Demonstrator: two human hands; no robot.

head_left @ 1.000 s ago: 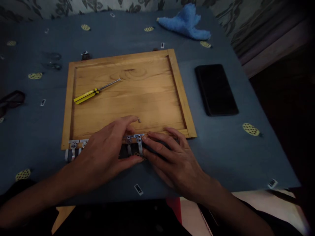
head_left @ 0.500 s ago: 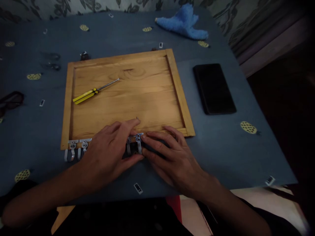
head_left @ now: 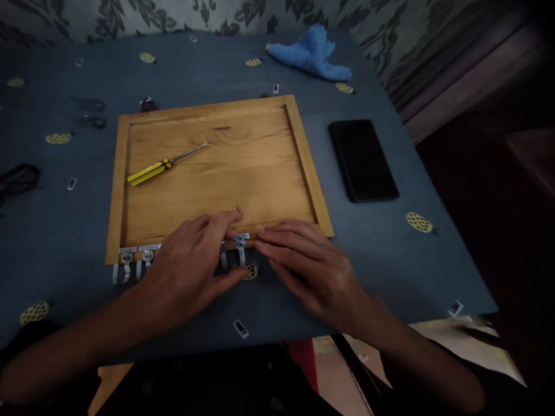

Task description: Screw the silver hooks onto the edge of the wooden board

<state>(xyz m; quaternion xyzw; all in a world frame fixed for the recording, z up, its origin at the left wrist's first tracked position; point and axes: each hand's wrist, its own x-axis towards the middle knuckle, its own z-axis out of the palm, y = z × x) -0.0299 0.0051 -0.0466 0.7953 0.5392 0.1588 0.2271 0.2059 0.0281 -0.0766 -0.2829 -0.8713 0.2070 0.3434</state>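
A wooden board with a raised frame (head_left: 299,150) lies flat on the blue cloth. Several metal hooks (head_left: 240,248) line its near edge. My left hand (head_left: 191,271) rests over the middle of that edge, with the forefinger pinching a small screw (head_left: 239,210) and the thumb under the hooks. My right hand (head_left: 303,266) lies flat beside it, fingers stretched out, fingertips just right of a hook. More hooks (head_left: 125,263) show at the board's left corner. A yellow-handled screwdriver (head_left: 162,164) lies on the board's upper left.
A black phone (head_left: 363,160) lies right of the board. A blue plush toy (head_left: 312,55) sits at the far edge. Dark glasses (head_left: 17,178) lie at the far left. The table's near edge runs just below my wrists.
My right hand has slid a little to the right, off the hooks, and flattened. The view has shifted slightly; my left hand stays at the near edge.
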